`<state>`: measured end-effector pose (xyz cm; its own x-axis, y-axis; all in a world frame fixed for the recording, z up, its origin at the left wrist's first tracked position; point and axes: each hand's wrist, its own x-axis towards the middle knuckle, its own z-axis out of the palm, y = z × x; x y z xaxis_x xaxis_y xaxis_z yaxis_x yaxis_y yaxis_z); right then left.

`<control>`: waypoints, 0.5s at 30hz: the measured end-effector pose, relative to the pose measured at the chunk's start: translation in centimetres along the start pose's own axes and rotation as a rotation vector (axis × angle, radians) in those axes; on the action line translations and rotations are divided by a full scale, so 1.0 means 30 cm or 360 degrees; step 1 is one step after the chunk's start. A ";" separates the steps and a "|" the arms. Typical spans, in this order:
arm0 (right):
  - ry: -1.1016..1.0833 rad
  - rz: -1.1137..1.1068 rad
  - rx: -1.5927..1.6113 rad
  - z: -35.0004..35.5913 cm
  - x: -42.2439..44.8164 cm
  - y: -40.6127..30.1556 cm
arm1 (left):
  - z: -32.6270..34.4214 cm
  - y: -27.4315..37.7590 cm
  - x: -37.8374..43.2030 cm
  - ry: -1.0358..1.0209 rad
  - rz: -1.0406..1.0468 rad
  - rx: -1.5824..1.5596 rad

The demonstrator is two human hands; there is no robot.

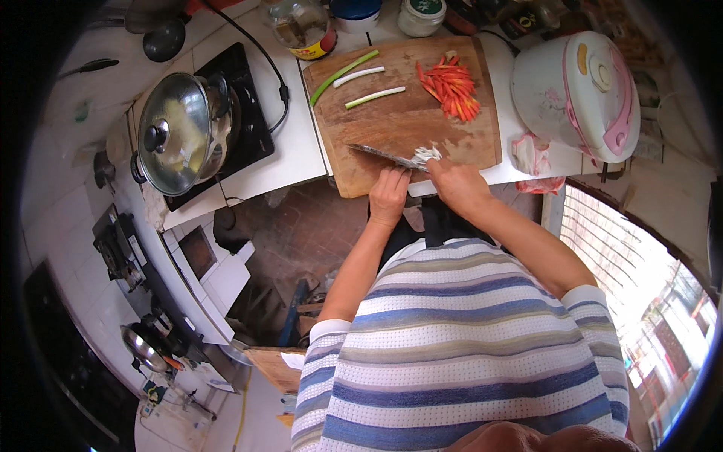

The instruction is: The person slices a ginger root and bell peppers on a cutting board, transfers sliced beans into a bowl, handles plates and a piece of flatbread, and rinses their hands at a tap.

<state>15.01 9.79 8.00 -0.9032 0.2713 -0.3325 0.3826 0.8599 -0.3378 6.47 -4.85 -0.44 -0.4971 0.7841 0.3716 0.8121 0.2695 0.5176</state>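
Note:
My right hand (460, 186) grips a kitchen knife (385, 156), probably a cleaver, its blade seen almost edge-on above the wooden cutting board (390, 127). At the board's front edge, the curled fingers of my left hand (388, 195) rest close against the blade; whatever lies beneath them is hidden. Thin white shreds (425, 153) lie just beyond the knife, beside my right fingertips. Farther back on the board are a green stalk (342, 78) and two pale stalks, one of them a white piece (358, 76), apparently scallion. A pile of cut red strips (452, 87) sits at the right.
Left of the board, a lidded steel pot (175, 135) stands on a black cooktop (248, 107) with a power cord. A white-and-pink rice cooker (576, 96) stands at the right. Glass jars (302, 28) and a blue-lidded container (356, 11) line the back.

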 end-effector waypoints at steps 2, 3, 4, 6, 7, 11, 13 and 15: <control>0.0000 0.0011 -0.0066 0.016 0.002 -0.003 | 0.003 0.004 -0.002 0.0002 -0.0003 0.0026; 0.0010 0.0007 -0.0086 0.026 0.006 -0.002 | 0.004 0.008 0.001 0.0008 -0.0009 0.0050; 0.0020 0.0004 -0.0105 0.035 0.009 -0.003 | 0.004 0.011 0.003 0.0014 -0.0015 0.0075; 0.0070 0.0003 -0.0078 0.044 0.018 -0.011 | 0.008 0.010 -0.001 -0.0002 -0.0036 0.0086; 0.0097 0.0003 -0.0065 0.047 0.021 -0.013 | 0.011 0.009 -0.004 -0.0009 -0.0046 0.0090; 0.0261 -0.0021 0.0245 0.059 0.004 0.033 | 0.007 0.008 0.000 0.0000 -0.0048 0.0042; 0.0261 0.0028 0.0238 0.044 0.000 0.033 | 0.002 0.008 0.001 0.0005 -0.0040 0.0042; 0.0199 -0.0032 0.0178 0.015 -0.002 0.026 | 0.000 0.000 -0.004 0.0024 -0.0047 0.0035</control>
<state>15.46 10.25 7.36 -0.9254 0.3122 -0.2148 0.3772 0.8141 -0.4417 6.55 -4.95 -0.49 -0.5252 0.7671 0.3684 0.8037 0.3047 0.5112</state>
